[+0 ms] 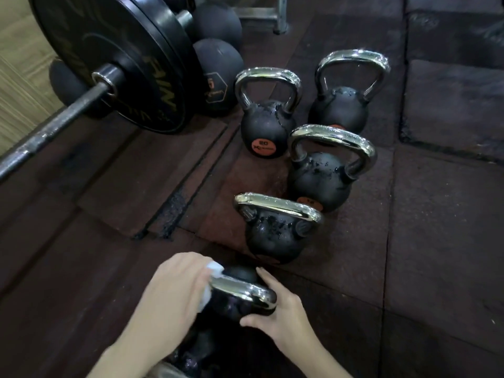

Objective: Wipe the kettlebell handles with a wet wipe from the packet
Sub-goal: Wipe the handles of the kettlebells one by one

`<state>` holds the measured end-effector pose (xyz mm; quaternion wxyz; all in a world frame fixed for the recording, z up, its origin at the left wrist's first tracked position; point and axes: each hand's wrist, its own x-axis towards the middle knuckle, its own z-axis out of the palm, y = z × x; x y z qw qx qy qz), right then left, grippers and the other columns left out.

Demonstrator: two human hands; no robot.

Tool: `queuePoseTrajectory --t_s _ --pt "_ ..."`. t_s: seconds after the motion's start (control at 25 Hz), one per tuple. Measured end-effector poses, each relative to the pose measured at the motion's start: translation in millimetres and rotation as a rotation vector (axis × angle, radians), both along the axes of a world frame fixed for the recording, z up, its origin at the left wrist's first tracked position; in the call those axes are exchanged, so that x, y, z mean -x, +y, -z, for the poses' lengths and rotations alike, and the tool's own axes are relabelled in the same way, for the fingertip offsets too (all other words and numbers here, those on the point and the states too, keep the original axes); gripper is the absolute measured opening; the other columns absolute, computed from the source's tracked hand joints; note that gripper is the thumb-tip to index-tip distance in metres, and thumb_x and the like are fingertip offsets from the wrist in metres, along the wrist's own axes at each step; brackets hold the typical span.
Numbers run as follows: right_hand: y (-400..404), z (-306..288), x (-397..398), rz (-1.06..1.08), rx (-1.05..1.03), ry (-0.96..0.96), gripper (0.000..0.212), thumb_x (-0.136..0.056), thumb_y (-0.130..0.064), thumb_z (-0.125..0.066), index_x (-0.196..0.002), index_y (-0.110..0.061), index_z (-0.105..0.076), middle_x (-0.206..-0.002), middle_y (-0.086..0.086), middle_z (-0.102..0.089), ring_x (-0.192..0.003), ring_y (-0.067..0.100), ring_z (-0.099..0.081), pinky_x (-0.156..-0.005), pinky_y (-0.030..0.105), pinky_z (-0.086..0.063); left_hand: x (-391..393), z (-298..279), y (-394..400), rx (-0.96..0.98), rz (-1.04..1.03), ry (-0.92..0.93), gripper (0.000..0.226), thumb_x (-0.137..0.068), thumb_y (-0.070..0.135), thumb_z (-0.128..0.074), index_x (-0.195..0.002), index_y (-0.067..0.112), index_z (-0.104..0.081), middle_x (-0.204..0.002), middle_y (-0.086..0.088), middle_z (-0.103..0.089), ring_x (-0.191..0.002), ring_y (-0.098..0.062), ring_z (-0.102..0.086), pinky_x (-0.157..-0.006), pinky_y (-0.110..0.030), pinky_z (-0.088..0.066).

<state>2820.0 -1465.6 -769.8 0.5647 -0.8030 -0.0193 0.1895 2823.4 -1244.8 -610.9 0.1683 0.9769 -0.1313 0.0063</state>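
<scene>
At the bottom centre of the frame we are working on the nearest black kettlebell with a chrome handle. Our left hand curls its fingers around a white wet wipe, pressing it against the left end of that shiny handle, while our right hand steadies the bell's round body, fingers fairly straight along its far side and thumb tucked under the near side. We judge the wiping of this handle to be in progress, the wipe sitting at one end with the rest of the bar bare. Up the middle of the frame stand four more black kettlebells with chrome handles: one just above our hands, one above and right of it, and two at the back, left and right. Their handles carry bright specks, but we cannot tell whether that is moisture or glare, so we cannot say which are done. The packet is not in view. A black barbell plate fills the upper left, over dark rubber floor tiles.
</scene>
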Motion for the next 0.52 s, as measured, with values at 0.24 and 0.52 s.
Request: queuePoseTrajectory --t_s 0.24,0.52 --pt "-79.5 -20.4 -29.7 0.128 0.1 -0.079 0.073 -0.066 -0.045 -0.097 -0.132 -0.039 -0.066 -0.129 -0.027 -0.067 -0.12 -0.022 -0.054 -0.11 0.018 -0.047 -15.5 -20.6 -8.8 0.657 -0.462 0.22 0.067 -0.116 0.023 -0.027 -0.06 0.004 -0.059 -0.09 -0.003 -0.08 -0.094 -0.019 -0.077 -0.089 -0.044 -0.056" --pt "-121.0 -43.2 -96.0 0.143 0.064 -0.13 0.094 -0.067 -0.048 -0.096 -0.149 -0.039 -0.05 -0.143 -0.031 -0.055 -0.134 -0.014 -0.048 -0.11 0.012 -0.037 -87.4 -33.4 -53.4 0.564 -0.511 -0.1 0.05 -0.116 0.027 -0.026 -0.086 0.017 -0.066 -0.078 0.008 -0.073 -0.099 0.005 -0.067 -0.091 -0.024 -0.048"
